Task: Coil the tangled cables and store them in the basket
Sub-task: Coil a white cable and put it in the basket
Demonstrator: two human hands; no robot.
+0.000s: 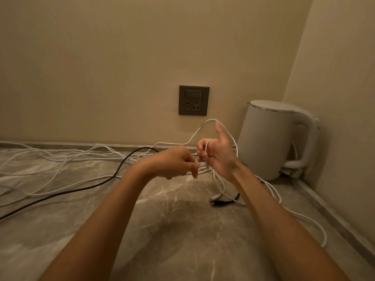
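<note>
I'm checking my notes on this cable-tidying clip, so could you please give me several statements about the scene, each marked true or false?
1. A white cable is wound around the right hand. True.
2. The left hand lies flat on the counter. False: it is raised, its fingers pinching white cable.
3. A plug sits in the wall socket. False: nothing is plugged in.
4. A white kettle stands in the corner, right of the hands. True.
5. A basket stands beside the kettle. False: no basket is in view.
6. A black cable lies across the counter. True.
</note>
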